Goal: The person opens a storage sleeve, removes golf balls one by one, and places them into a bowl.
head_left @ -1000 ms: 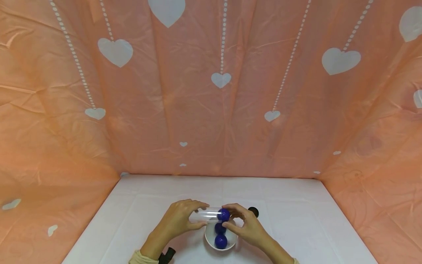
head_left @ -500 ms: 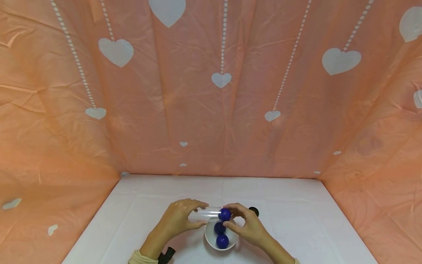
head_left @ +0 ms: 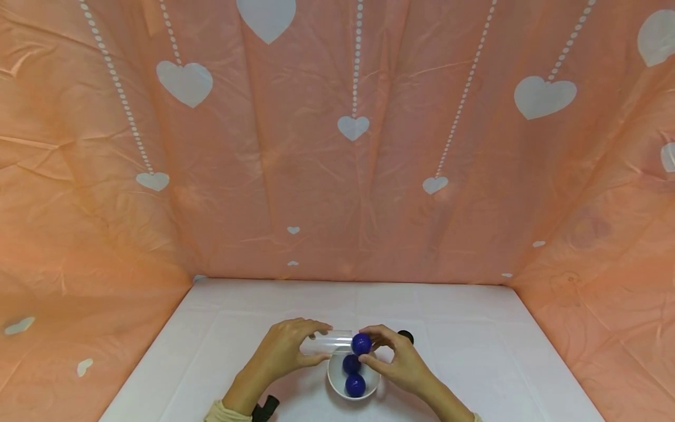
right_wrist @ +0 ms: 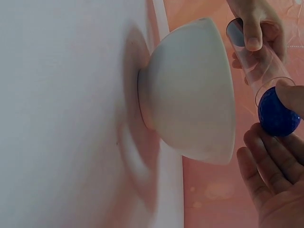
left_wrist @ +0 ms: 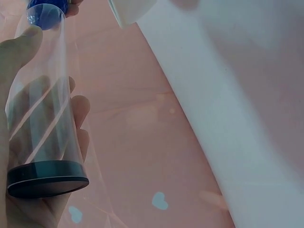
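My left hand (head_left: pixel 285 350) grips a clear plastic tube (head_left: pixel 334 342) lying sideways, its black end cap (left_wrist: pixel 47 178) toward the palm. At the tube's open mouth, a blue golf ball (head_left: pixel 361 344) is pinched between the thumb and fingers of my right hand (head_left: pixel 399 361). In the right wrist view the dimpled ball sits partly against the tube's rim. Beneath both hands stands a white bowl (right_wrist: pixel 194 95). Inside it, the head view shows one blue ball (head_left: pixel 351 364) behind another blue ball (head_left: pixel 355 385).
A black round thing (head_left: pixel 405 336) lies on the white table (head_left: pixel 474 351) beyond my right hand. Near my left forearm is a dark, stubby object (head_left: pixel 266 408). Orange cloth (head_left: pixel 316 205) with pale hearts hangs behind and at both sides.
The pinched golf ball has shifted slightly right, out from the tube's mouth, along with the right fingers. The front ball in the bowl has moved a little right. The left hand stays nearly still.
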{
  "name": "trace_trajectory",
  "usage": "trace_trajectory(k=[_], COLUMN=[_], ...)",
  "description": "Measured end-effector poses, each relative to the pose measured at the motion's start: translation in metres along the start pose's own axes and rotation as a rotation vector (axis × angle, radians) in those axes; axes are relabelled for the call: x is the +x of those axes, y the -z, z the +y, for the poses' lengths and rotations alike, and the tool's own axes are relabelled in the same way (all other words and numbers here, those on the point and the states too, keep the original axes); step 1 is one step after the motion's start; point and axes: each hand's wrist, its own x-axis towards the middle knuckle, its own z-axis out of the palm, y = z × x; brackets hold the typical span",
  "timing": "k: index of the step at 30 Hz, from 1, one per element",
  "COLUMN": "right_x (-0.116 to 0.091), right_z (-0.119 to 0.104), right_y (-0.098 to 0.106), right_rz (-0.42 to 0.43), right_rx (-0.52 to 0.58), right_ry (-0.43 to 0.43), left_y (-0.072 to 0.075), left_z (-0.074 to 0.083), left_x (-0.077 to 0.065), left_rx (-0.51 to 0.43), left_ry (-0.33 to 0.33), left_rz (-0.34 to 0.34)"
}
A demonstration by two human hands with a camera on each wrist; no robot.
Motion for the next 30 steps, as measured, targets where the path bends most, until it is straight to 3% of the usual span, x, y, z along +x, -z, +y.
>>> trace_trajectory(k=[14, 30], right_x=[-0.006, -0.018], right_z=[0.001, 0.006], right_y=[0.007, 0.013], right_rz=[-0.010, -0.031], right_rx=[-0.100, -0.187], right_ry=[-0.008, 0.044], left_y=[0.003, 0.002], left_z=[-0.001, 0.000], left_x=[-0.003, -0.003], left_rx=[-0.023, -0.017], left_ry=[0.027, 0.041], left_rz=[-0.003, -0.009])
